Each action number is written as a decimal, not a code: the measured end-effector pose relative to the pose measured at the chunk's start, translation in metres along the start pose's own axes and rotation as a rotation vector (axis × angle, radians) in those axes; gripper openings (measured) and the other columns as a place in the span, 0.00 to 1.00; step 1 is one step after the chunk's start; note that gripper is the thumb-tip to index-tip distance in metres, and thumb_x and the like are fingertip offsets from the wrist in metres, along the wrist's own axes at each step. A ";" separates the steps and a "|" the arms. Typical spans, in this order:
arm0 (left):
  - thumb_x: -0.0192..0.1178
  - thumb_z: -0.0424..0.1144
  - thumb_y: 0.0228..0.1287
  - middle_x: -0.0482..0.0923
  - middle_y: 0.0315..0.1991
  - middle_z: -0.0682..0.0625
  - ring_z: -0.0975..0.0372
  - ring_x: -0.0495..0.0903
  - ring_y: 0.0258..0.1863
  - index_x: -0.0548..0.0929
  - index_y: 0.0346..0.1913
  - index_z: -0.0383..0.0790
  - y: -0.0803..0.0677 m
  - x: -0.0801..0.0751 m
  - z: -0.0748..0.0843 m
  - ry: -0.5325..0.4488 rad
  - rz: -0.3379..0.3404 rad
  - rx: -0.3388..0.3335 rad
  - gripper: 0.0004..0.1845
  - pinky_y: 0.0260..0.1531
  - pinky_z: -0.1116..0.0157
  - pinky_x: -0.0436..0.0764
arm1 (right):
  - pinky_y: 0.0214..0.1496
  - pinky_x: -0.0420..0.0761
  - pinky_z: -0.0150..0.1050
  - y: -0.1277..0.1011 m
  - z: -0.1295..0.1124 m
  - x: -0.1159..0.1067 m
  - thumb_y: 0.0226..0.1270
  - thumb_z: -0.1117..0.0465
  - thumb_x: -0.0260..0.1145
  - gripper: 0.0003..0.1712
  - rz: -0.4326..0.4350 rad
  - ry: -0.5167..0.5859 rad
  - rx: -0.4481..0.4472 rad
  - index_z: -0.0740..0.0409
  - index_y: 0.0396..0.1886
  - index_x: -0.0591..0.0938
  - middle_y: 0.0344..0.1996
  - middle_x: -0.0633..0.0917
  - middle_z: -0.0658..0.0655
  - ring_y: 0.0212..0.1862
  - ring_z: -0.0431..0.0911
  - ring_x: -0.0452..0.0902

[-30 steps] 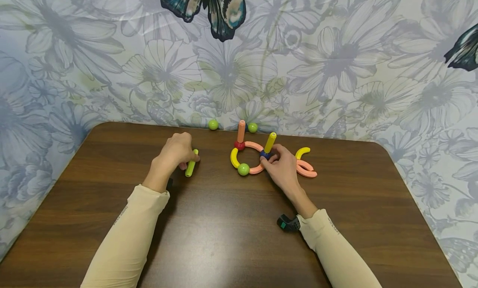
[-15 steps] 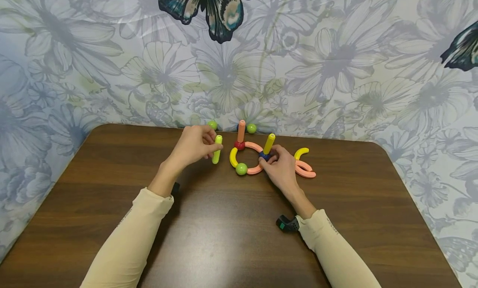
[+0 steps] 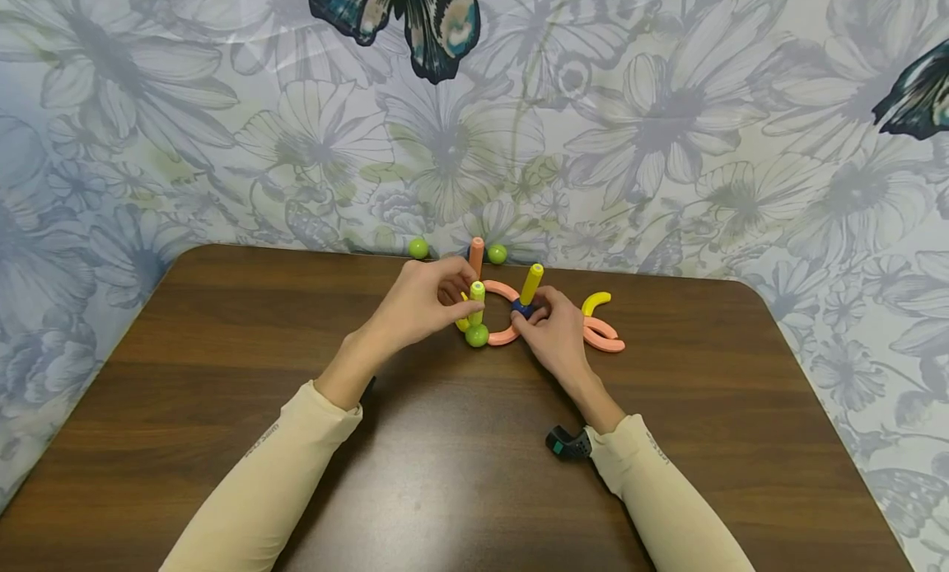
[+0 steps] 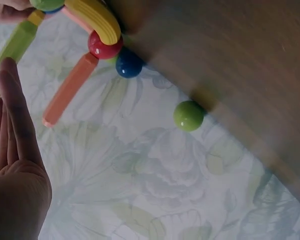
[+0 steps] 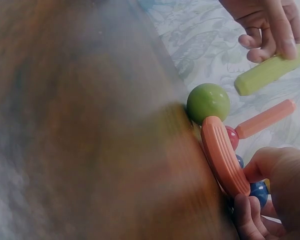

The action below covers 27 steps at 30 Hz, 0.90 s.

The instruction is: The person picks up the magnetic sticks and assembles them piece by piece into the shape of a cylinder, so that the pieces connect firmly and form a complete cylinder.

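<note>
My left hand (image 3: 423,300) pinches a lime-green magnetic stick (image 3: 477,302) between thumb and fingers, upright over a green ball (image 3: 477,335). Whether stick and ball touch is unclear, since the wrist views differ. That ball belongs to a ring of curved coral pieces (image 3: 504,337), a curved yellow piece (image 4: 97,20), a red ball (image 4: 105,46) and a blue ball (image 3: 522,309). A coral stick (image 3: 476,255) stands on the red ball, a yellow stick (image 3: 531,283) on the blue one. With thumb and fingers, my right hand (image 3: 556,329) grips the ring at the blue ball.
Right of the right hand lie a curved yellow piece (image 3: 596,302) and curved coral pieces (image 3: 604,337). Two green balls (image 3: 418,248) (image 3: 497,254) and another blue ball (image 4: 129,63) sit along the back edge of the brown table (image 3: 415,473), before a flowered wall.
My left hand has carried the lime-green stick rightward from the table's left part to above the ring's green ball, turning it upright. The right hand has stayed at the blue ball.
</note>
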<state>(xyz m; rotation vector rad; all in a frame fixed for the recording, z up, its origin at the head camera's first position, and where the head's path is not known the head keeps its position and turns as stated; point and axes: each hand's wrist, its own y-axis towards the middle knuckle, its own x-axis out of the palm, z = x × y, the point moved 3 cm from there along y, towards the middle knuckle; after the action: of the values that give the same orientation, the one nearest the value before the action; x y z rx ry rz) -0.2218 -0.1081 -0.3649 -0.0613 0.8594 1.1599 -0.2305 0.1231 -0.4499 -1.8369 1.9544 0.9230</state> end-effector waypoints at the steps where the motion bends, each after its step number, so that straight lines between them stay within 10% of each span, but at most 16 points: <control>1: 0.79 0.37 0.60 0.88 0.32 0.53 0.65 0.87 0.31 0.84 0.41 0.43 0.000 0.001 0.001 0.001 -0.007 0.003 0.12 0.33 0.63 0.86 | 0.32 0.80 0.29 0.000 0.000 0.000 0.65 0.58 0.77 0.19 -0.003 0.003 0.001 0.62 0.51 0.84 0.34 0.88 0.58 0.31 0.46 0.85; 27: 0.74 0.28 0.61 0.89 0.38 0.48 0.61 0.87 0.34 0.87 0.43 0.37 -0.002 0.017 -0.027 0.073 -0.242 -0.098 0.09 0.36 0.62 0.84 | 0.34 0.82 0.29 0.000 0.000 0.001 0.66 0.57 0.77 0.20 -0.007 0.005 0.008 0.62 0.52 0.84 0.38 0.87 0.59 0.34 0.48 0.86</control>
<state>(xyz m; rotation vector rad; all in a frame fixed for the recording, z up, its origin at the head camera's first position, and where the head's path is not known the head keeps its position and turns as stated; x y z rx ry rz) -0.2329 -0.1079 -0.3946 -0.2825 0.8341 0.9764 -0.2305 0.1224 -0.4503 -1.8424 1.9503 0.9081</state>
